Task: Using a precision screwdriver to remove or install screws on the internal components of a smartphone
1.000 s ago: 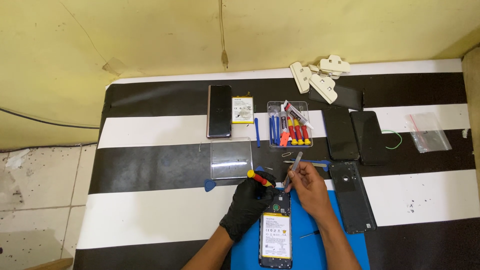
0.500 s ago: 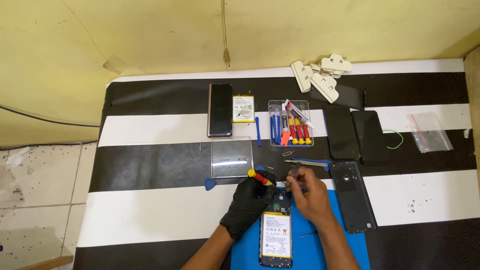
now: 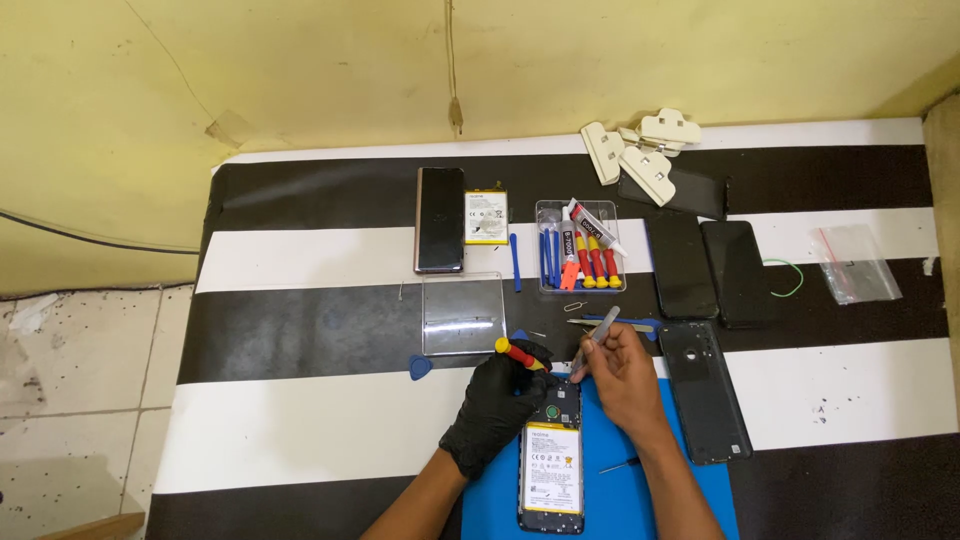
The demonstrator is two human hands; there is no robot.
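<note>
Wall (image 3: 300, 70): yellow, scuffed, with a vertical crack above the table and a patch of peeling tape. Table (image 3: 300, 330): covered in broad black and white stripes, set against the wall. Floor (image 3: 70, 400): pale tiles, speckled with dirt. Lighting even, no windows in view.

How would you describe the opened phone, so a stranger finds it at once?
On the black-and-white striped table, find the blue mat at the near edge, between the gloved left hand and the bare right hand. The opened phone lies there; unlike its neighbours, it shows a white-labelled battery.
</note>
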